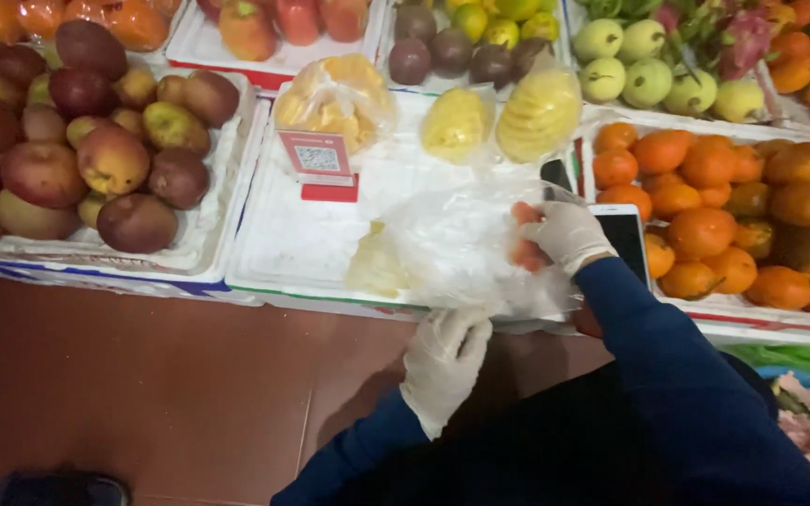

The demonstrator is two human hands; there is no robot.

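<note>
- Dark blue sleeves enter from the bottom edge, nearest the camera; both hands wear thin white gloves.
- Left hand (444, 367): lowest in view, fingers curled onto the near lower edge of a clear plastic bag (466, 248). Looks pinched shut on the film; the fingertips are partly hidden by it.
- Right hand (566, 234): higher and further out, at the bag's right edge, fingers closed around a small orange-red fruit (525, 251) held against the plastic. Whether the fruit is inside the bag or just at its mouth cannot be told.
- Relation of note: bag lies between the hands, spread roughly left to right, up and left of the left hand and directly left of the right. Right hand is nearer the fruit; left only holds film.
- Bag rests over a white foam tray (283, 234), beside pale yellow cut fruit (377, 267).
- Beyond: bagged peeled pineapples (538, 112), a small red-framed code card (317, 157).
- Right: a phone (626, 239) on the tray edge, then oranges (705, 230).
- Left: mangoes (110, 159). Far: green guavas (644, 80).
- Below: brown tiled floor (142, 394).
</note>
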